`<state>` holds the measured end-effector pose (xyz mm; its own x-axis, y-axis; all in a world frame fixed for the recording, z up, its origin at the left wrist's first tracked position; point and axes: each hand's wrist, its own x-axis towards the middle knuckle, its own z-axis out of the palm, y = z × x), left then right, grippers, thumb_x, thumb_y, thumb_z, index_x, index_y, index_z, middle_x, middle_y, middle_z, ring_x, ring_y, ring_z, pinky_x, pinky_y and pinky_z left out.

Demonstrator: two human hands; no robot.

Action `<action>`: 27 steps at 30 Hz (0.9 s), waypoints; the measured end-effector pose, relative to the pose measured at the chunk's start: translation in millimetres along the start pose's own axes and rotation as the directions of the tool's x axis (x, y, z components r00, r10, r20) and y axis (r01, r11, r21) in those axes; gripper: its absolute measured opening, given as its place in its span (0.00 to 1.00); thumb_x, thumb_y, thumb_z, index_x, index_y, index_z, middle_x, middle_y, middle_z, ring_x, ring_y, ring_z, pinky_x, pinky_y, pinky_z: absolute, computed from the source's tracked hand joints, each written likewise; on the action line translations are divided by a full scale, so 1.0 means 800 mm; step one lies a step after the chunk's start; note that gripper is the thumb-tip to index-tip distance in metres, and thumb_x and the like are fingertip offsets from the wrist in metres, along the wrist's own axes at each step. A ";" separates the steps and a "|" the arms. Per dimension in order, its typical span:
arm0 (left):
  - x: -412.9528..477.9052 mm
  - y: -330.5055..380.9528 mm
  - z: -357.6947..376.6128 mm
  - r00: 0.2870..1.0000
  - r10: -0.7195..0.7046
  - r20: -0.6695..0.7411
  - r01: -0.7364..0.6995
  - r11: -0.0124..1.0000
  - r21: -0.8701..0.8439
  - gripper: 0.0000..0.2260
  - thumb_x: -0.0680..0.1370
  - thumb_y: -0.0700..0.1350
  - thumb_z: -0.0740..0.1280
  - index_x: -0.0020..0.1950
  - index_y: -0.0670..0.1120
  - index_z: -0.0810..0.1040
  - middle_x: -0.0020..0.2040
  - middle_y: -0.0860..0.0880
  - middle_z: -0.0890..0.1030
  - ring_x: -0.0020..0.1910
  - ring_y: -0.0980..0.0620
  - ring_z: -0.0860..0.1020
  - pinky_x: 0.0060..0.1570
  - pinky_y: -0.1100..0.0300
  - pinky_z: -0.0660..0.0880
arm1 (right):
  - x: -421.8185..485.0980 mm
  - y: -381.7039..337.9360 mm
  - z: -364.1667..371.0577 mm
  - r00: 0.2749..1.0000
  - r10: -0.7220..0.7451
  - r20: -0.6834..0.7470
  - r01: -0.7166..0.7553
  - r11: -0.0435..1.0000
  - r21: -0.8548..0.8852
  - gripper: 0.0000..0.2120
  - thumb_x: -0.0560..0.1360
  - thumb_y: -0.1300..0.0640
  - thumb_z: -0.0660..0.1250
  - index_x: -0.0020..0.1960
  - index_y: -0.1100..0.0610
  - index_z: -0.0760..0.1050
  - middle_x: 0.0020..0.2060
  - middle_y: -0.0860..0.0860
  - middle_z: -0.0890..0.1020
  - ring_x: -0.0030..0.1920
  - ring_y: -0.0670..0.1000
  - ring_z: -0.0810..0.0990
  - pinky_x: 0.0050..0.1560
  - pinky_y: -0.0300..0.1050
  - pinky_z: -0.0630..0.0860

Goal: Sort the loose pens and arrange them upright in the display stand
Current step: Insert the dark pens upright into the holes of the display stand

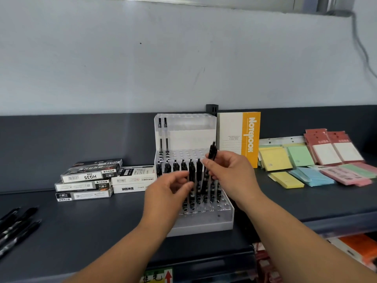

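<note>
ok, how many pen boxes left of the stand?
5. Three stacked at far left: top box, middle box, bottom box. Two more stacked beside the display stand: upper white box, lower white box. Others may hide behind the left hand.

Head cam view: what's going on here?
A person is filling the clear display stand with black pens. The right hand holds a tilted pen above the middle rows. The left hand pinches an upright pen among those standing there. Two more pens stand in the back tier at left. Loose pens lie at the left edge of the shelf, not yet sorted.
</note>
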<state>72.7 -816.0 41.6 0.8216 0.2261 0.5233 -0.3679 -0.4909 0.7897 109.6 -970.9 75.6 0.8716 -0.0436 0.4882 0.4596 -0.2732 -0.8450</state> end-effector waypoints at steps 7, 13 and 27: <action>0.002 -0.032 -0.021 0.957 0.003 -0.289 0.020 0.997 0.075 0.15 0.75 0.45 0.70 0.60 0.52 0.73 0.49 0.59 0.71 0.45 0.58 0.74 0.43 0.66 0.69 | 0.005 0.016 0.018 1.000 0.008 -0.009 -0.009 0.990 -0.142 0.09 0.73 0.47 0.72 0.47 0.52 0.81 0.39 0.46 0.84 0.42 0.47 0.83 0.46 0.44 0.80; 0.000 -0.055 -0.015 0.974 -0.173 -0.149 0.185 0.980 0.072 0.15 0.77 0.45 0.69 0.62 0.49 0.72 0.52 0.54 0.77 0.49 0.54 0.77 0.40 0.67 0.71 | 0.004 0.020 0.024 0.999 0.043 0.021 -0.037 0.974 -0.225 0.08 0.74 0.49 0.71 0.41 0.52 0.79 0.36 0.47 0.83 0.40 0.47 0.82 0.41 0.37 0.77; -0.006 -0.066 -0.013 0.974 -0.202 -0.101 0.210 0.975 0.078 0.07 0.77 0.41 0.68 0.49 0.51 0.71 0.44 0.53 0.77 0.43 0.58 0.76 0.36 0.72 0.69 | -0.007 0.026 0.030 0.990 0.113 0.079 -0.061 0.875 -0.480 0.11 0.75 0.51 0.70 0.55 0.54 0.78 0.44 0.46 0.80 0.44 0.44 0.77 0.46 0.35 0.72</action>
<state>83.6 -782.3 0.5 0.8307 0.4041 0.3830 -0.1526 -0.4964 0.8546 118.2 -953.3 50.0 0.9286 0.0019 0.3711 0.2673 -0.6974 -0.6650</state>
